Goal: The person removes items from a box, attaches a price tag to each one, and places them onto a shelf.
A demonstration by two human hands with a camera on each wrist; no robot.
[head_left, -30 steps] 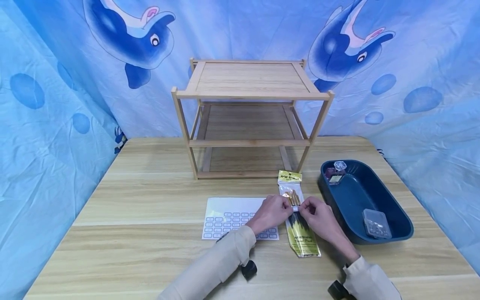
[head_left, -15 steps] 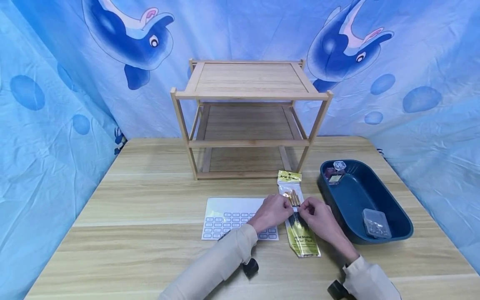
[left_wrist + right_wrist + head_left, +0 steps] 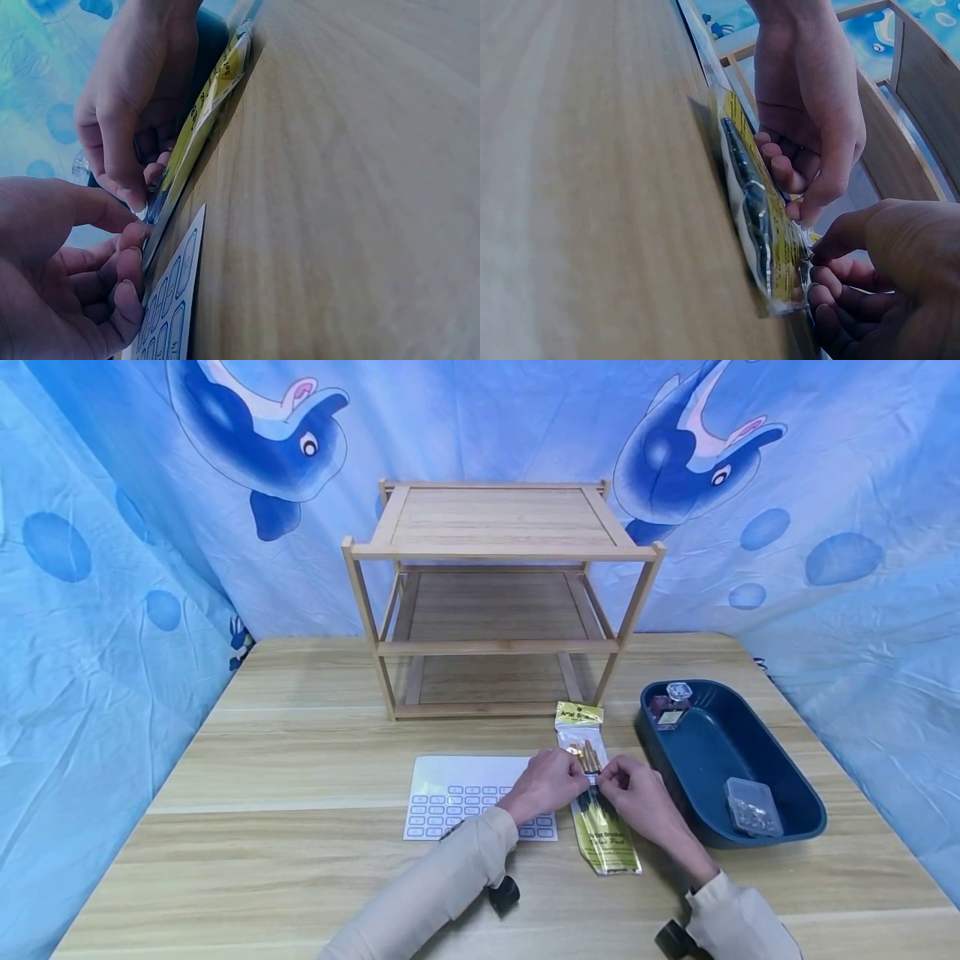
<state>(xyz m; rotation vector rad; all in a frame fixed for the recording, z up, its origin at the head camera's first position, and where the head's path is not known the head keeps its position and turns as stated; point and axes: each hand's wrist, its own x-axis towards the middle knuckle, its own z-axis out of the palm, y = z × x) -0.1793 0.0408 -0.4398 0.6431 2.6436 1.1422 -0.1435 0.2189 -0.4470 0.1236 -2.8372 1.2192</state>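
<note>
A clear packet of artist brushes (image 3: 603,839) with yellow printed ends lies flat on the table in the head view. My left hand (image 3: 546,785) and my right hand (image 3: 636,792) meet over its middle. Between their fingertips shows a small white label (image 3: 590,779), its ends pinched by thumb and forefinger of each hand, right at the packet's surface. Part of the label is hidden by fingers. In the right wrist view, dark bristles show through the packet (image 3: 754,210). Left of it, partly under my left forearm, lies a white sheet of blue-outlined labels (image 3: 465,772).
A three-tier wooden rack (image 3: 498,647) stands behind the packet. To the right, a dark blue basin (image 3: 697,793) holds a purple bottle (image 3: 669,706) and a clear plastic box of small pieces (image 3: 753,807). Blue dolphin-print curtains (image 3: 487,418) hang around the table.
The left forearm has shifted very slightly to the right. Both hands stay at the label over the packet, and nothing else visibly moves.
</note>
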